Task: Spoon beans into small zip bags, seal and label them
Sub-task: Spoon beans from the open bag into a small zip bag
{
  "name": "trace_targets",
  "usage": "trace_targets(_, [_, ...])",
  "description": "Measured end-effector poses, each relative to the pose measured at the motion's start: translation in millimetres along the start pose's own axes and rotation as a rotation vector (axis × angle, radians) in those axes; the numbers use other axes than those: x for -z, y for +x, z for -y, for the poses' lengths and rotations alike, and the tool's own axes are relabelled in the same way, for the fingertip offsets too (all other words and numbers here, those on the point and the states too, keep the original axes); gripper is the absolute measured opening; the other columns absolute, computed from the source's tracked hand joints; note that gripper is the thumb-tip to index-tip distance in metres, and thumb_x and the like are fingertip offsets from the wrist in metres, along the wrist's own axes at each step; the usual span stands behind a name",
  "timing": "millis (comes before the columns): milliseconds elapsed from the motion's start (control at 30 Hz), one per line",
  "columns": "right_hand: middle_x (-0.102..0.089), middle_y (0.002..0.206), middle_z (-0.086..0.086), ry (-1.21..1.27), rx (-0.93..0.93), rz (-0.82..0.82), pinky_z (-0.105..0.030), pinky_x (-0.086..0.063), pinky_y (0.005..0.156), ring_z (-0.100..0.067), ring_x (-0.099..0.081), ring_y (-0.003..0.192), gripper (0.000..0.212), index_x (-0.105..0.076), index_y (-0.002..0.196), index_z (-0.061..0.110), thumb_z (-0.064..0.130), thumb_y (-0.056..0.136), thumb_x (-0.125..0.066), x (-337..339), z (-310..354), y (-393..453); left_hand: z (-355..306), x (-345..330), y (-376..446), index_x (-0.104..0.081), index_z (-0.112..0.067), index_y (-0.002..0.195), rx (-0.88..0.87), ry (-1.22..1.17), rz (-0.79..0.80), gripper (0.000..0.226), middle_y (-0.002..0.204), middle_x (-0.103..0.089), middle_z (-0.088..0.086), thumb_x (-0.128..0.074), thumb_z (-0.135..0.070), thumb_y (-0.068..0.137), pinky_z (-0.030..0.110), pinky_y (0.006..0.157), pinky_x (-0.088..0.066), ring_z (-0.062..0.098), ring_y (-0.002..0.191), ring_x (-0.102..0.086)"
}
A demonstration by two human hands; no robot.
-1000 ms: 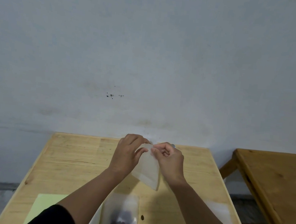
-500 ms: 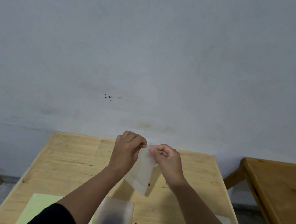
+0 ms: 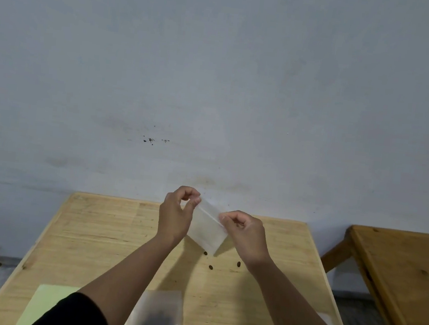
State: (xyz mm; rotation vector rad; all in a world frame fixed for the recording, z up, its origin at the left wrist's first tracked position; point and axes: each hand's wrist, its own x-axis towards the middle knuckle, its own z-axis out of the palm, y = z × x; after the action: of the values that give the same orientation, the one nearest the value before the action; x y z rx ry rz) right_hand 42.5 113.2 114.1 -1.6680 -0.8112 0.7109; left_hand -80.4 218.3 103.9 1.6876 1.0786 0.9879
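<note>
The wooden counter (image 3: 110,233) carries it all; above its far middle hangs the small zip bag (image 3: 208,227), empty-looking, zip edge slanting from upper left down to the right, bottom toward the counter. The left hand (image 3: 174,217) pinches the higher corner, the right hand (image 3: 247,234) the lower. Loose beans (image 3: 210,267) lie just beneath.

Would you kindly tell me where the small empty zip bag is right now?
In the head view, the small zip bag hangs above the table's far centre, pinched at its top between the left hand and right hand.
</note>
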Motion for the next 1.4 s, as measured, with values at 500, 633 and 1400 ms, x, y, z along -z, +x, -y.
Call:
trace_targets(500, [-0.070, 0.081, 0.003, -0.123, -0.033, 0.059, -0.018, -0.048, 0.077, -0.003, -0.065, 0.082, 0.015, -0.071, 0.084, 0.025, 0.011, 0.083, -0.066, -3, 4, -1, -14, -5, -7, -0.066, -0.026, 0.090, -0.008, -0.137, 0.113, 0.015, 0.090, -0.067, -0.013, -0.061, -0.013, 0.089, 0.003, 0.068, -0.040, -0.009, 0.082, -0.057])
trace_targets(633, [-0.068, 0.069, 0.009, -0.109, -0.031, 0.031, -0.014, -0.044, 0.068, 0.004, -0.062, 0.068, 0.017, -0.069, 0.077, 0.028, 0.012, 0.081, -0.069, -10, 4, -1, -15, -2, -9, -0.065, -0.029, 0.097, 0.059, -0.167, 0.144, 0.019, 0.094, -0.064, -0.013, -0.073, -0.025, 0.081, 0.003, 0.064, -0.040, 0.001, 0.076, -0.059])
trace_targets(1400, [-0.065, 0.062, 0.015, 0.001, 0.025, -0.146, -0.010, -0.047, 0.056, 0.003, -0.062, 0.062, 0.015, -0.063, 0.072, 0.027, 0.021, 0.076, -0.077, -26, -2, -12, -6, -9, -26, -0.049, -0.029, 0.134, 0.486, -0.553, 0.218, 0.052, 0.088, -0.060, 0.002, -0.068, -0.030, 0.086, 0.023, 0.079, -0.051, 0.012, 0.088, -0.063])
